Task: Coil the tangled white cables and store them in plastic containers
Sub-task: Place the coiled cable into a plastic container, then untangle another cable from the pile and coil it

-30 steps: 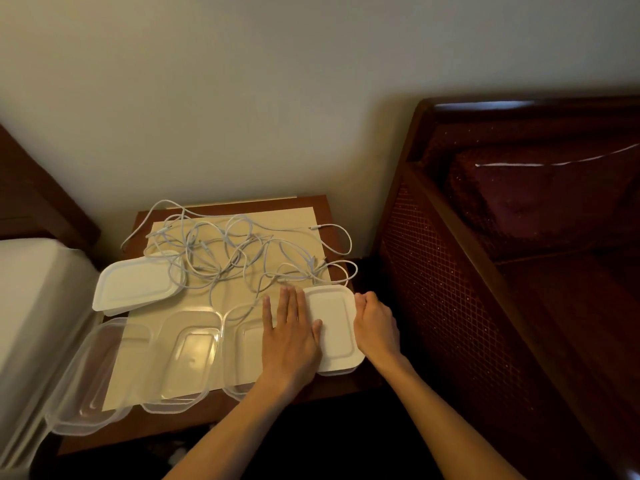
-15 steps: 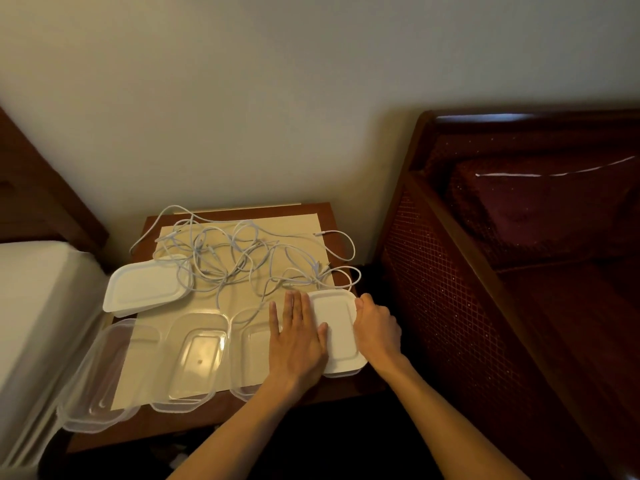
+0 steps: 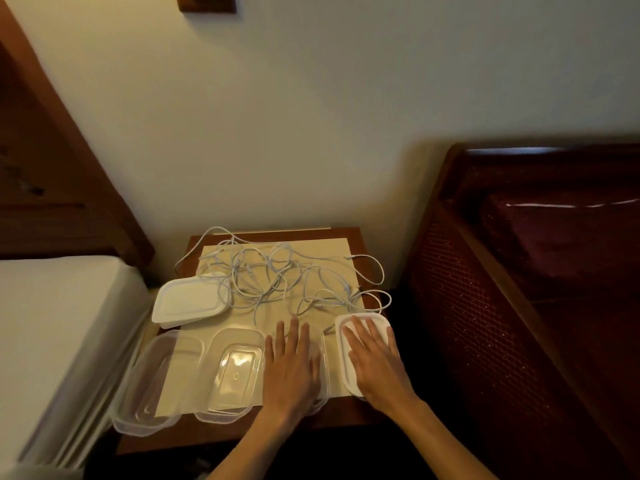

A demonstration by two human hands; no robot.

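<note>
I see a white bed (image 3: 52, 323) on my left and a dark red seat (image 3: 554, 271) on my right, with the small wooden worktop (image 3: 349, 414) between them under a cream sheet (image 3: 332, 251). The tangled white cables (image 3: 273, 275) sprawl across the far half of that sheet. Nearer me, clear containers (image 3: 232, 372) stand in a row; the one under my left hand (image 3: 291, 365) is mostly hidden. That grip lies flat, fingers straight and together. My right hand (image 3: 374, 355) rests spread, palm down, on a white lid (image 3: 346, 368) at the worktop's right edge. Another lid (image 3: 188, 303) lies at the left, a cable loop touching it. I can read no writing anywhere.
</note>
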